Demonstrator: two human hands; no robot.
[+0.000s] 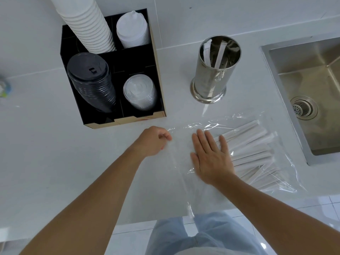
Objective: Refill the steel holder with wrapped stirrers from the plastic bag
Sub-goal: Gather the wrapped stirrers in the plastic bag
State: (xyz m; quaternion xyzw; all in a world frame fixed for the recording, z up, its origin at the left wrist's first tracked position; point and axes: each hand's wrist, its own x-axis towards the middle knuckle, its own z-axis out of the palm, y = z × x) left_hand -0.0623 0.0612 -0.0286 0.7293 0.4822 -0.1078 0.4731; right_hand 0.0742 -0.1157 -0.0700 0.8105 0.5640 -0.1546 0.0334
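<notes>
On the surface [46, 144]: wrapped stirrers [253, 153] lie just right of the right hand [211, 159], long axes pointing toward it.
Right hand flat and open on the plastic bag [184, 162]; left hand [153, 140] pinches the bag's edge.

The right hand [211, 159] covers the near ends of the wrapped stirrers [252, 150] inside the plastic bag [276, 173]. At three o'clock the sink [301, 74] runs off the picture's edge. At nine o'clock a small object [4, 88] on the table [46, 144] is blurred beyond telling, and at twelve o'clock the stack of white cups [86, 23] is cut off.
</notes>
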